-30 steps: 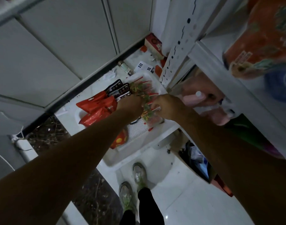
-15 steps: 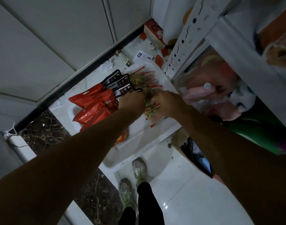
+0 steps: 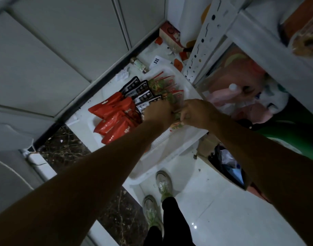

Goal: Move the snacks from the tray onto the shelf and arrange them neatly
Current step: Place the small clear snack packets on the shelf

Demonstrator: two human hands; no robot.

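The green-and-red plastic snack packets [image 3: 163,85] stand in a fanned row along the far right side of the white perforated plastic tray [image 3: 153,166], and both hands meet over the near end of that row. The right hand [image 3: 198,112] has its fingers [image 3: 183,118] curled down round a few of these packets, whose lower ends show just beneath its knuckles. The left hand [image 3: 157,112] touches the same bunch from the other side. Its back faces the camera and its fingers bend away out of sight, so I cannot tell whether it grips the packets or only steadies them.

Left of the green-and-red row, touching it, lie the flat black foil snack packets [image 3: 141,91], overlapping like tiles. Left again are the glossy red foil snack pouches [image 3: 113,119], stacked at a slant against the tray's wall.

The tray sits just beside the white metal shelf [image 3: 258,41], whose slotted upright rises past its far right corner. Pink plastic bottles [image 3: 223,97] lie on a lower level of the shelf.

Beyond the tray, on the white tiled floor [image 3: 223,210], are a small pale glass bottle [image 3: 139,64] lying on its side, a white printed card [image 3: 156,61], a crumpled white tissue [image 3: 123,75] and a red-and-beige cardboard box [image 3: 170,35]. The person's two pale worn shoes [image 3: 163,183] stand near the tray's near corner.
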